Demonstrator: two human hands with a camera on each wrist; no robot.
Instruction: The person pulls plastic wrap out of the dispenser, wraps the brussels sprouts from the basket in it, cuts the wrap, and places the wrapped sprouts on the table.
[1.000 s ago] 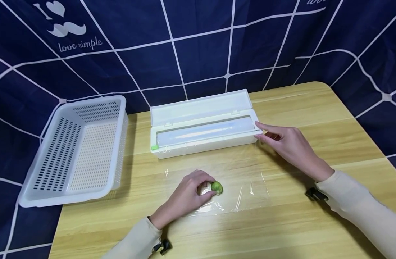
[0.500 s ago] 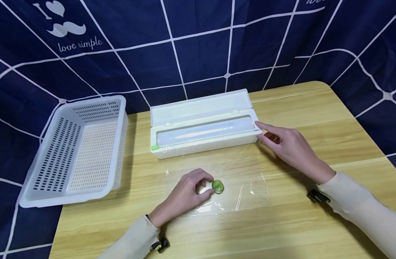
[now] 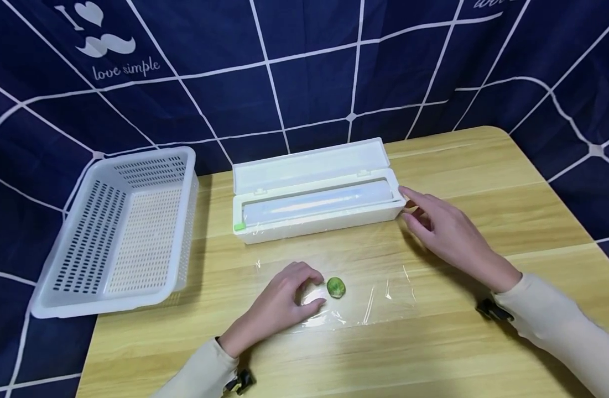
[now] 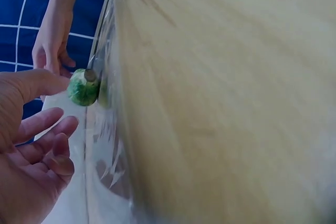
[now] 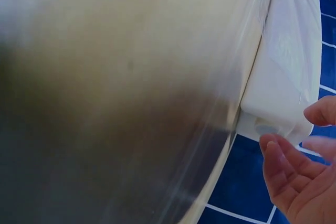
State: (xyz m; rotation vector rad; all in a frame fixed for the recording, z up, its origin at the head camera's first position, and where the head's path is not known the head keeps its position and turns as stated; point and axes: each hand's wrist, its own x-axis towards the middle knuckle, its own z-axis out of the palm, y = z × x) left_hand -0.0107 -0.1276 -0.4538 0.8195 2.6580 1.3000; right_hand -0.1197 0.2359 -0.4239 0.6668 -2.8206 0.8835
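A small green Brussels sprout (image 3: 336,287) lies on a sheet of clear plastic wrap (image 3: 384,301) on the wooden table; its pale cut end faces the left wrist view. Just left of the sprout, my left hand (image 3: 289,296) is held with thumb and fingers spread apart, holding nothing. Behind the sheet stands a white cling film box (image 3: 319,222), its lid up and a film roll (image 3: 316,202) inside. My right hand (image 3: 446,232) is at the box's right end, fingers loosely bent; whether the fingertips touch it I cannot tell.
A white perforated plastic basket (image 3: 185,221) stands at the left of the table (image 3: 483,342). A dark blue curtain (image 3: 314,94) with white lines hangs close behind the box. A green slider (image 3: 239,226) sits at the box's left front corner.
My left hand has let go of the Brussels sprout and drawn back slightly left, leaving it on the wrap. My right hand has shifted a little to the right at the box's end.
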